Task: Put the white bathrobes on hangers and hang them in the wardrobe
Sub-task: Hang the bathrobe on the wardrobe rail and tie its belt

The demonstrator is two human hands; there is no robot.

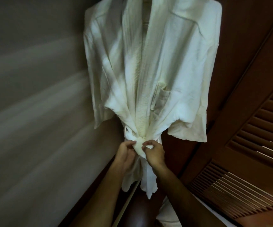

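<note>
White bathrobe (157, 63) already hangs in the wardrobe by the slatted door (255, 136); left hand (126, 152) and right hand (153, 152) pinch its belt knot (139, 146), tying left

White matt waffle-textured cloth bathrobe (148, 71), glossy brown wooden louvred door (255, 145)

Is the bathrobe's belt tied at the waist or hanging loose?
Tied: the belt cinches the white bathrobe at a knot that the left hand and right hand pinch.
</note>
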